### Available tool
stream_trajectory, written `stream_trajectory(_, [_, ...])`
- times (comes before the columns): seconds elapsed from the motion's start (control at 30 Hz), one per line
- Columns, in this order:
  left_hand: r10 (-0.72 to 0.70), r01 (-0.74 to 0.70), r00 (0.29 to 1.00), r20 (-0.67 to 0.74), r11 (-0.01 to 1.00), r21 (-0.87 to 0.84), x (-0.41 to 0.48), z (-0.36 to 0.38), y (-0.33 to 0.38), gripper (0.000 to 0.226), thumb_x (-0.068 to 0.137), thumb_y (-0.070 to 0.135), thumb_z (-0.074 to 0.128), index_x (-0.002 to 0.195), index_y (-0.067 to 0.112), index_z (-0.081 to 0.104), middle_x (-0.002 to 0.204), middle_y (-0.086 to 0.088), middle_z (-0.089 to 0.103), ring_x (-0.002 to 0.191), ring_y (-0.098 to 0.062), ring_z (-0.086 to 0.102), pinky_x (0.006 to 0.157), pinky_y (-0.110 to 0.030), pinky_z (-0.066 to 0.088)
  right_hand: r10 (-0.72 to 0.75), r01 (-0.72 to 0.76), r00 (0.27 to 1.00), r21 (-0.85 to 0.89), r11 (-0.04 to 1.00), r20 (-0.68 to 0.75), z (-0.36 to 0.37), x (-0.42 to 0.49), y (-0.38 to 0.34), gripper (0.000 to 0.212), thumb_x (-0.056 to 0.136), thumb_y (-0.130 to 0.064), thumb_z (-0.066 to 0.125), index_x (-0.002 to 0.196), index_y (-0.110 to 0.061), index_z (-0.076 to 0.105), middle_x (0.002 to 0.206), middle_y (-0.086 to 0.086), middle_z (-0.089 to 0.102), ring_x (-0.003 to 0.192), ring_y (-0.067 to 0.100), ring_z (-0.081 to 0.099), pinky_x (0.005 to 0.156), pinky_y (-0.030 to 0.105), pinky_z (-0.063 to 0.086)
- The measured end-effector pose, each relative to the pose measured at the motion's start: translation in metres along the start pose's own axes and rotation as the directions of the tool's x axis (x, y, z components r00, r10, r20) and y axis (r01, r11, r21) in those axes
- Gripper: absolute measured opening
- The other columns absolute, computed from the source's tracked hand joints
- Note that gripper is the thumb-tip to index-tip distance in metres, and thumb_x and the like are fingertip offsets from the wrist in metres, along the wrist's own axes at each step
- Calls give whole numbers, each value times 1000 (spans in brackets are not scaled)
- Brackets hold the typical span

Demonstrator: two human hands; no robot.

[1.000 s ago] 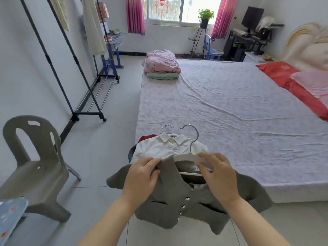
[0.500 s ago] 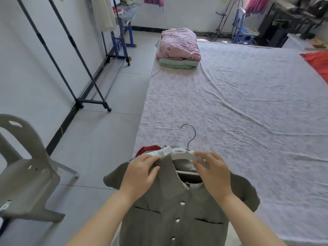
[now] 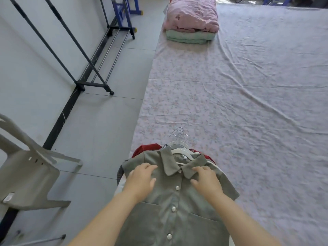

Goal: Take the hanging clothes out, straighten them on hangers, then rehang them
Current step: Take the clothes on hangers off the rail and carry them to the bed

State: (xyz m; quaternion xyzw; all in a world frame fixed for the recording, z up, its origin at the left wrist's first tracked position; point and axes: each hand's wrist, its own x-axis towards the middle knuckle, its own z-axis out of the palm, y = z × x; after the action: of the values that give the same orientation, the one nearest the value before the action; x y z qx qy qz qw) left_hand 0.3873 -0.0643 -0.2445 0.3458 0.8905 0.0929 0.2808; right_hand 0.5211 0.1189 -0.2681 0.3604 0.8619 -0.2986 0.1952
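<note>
So: grey shirt (image 3: 175, 201) on white hanger (image 3: 181, 151), atop clothes pile (image 3: 143, 150) at near corner of bed (image 3: 248, 103). Left hand (image 3: 142, 180), right hand (image 3: 206, 181) flat on shoulders, fingers loosely spread, gripping nothing. Best smooth outward from collar (image 3: 168, 164), evenly, keeping hanger centred.

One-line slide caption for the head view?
Left hand and right hand flatten a grey buttoned shirt on its white hanger atop a clothes pile at the bed edge.

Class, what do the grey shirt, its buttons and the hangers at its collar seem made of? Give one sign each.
Grey shirt: matte woven cloth, perhaps cotton; soft creases. Buttons: glossy, silvery glints; metal or plastic, unclear. Hangers: smooth white plastic bodies, thin bright wire hooks, likely metal.
</note>
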Motion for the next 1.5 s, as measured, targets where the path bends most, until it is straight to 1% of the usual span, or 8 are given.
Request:
stream_trajectory(0.13, [19,-21,999,44,999,37,4,-2,3,46,92,29,48,138,25,38,135,4,42,123,-15,41,98,-30,34,96,-95,993,-15,995,74,11,-16,17,45,88,-30,55,132,-24,46,132,3,44,122,23,44,97,30,40])
stream_trajectory(0.4, [184,-206,972,150,967,152,7,-12,28,46,92,33,48,137,28,39,136,4,44,125,-17,42,100,-31,35,205,-202,978,94,975,-23,14,-66,23,45,89,-27,54,133,-21,46,133,5,44,122,23,44,100,29,37])
stream_trajectory(0.63, [426,-559,818,387,748,357,-18,-2,58,40,90,23,42,130,24,45,127,-1,49,120,-24,46,91,-34,38,472,-410,869,317,855,-149,49,-164,23,44,89,-27,54,132,-20,48,133,2,48,123,19,45,101,34,40])
stream_trajectory(0.8, [566,-776,631,530,474,417,-65,9,82,35,88,23,43,123,20,48,123,-5,51,115,-26,49,88,-34,39,682,-532,702,484,695,-208,95,-262,11,42,89,-24,54,131,-22,50,131,1,50,122,21,46,98,30,38])
stream_trajectory(0.93, [615,-886,457,642,254,388,-119,31,113,34,88,25,44,121,20,50,121,-4,53,112,-25,52,87,-33,43,833,-629,522,579,519,-180,142,-352,1,43,88,-31,55,131,-27,48,130,0,48,120,20,48,95,28,40])
stream_trajectory(1.1, [625,-973,158,765,-32,227,-218,77,152,45,92,32,42,136,24,39,137,1,44,120,-21,48,94,-31,41,965,-660,247,715,230,-83,215,-471,-16,42,88,-29,56,130,-26,49,130,1,48,123,20,45,98,26,38])
stream_trajectory(1.3, [528,-930,-155,835,-363,57,-382,148,169,45,94,36,42,137,28,37,140,2,40,126,-21,42,102,-32,37,996,-587,-32,806,-82,78,324,-613,-63,42,91,-26,51,133,-24,45,132,2,46,124,19,44,99,25,37])
stream_trajectory(1.5, [353,-792,-406,843,-596,-131,-581,226,132,46,95,39,42,139,29,33,139,5,40,129,-15,38,105,-30,28,933,-446,-262,827,-343,246,441,-754,-134,42,93,-25,47,135,-21,42,133,3,43,122,19,43,98,25,38])
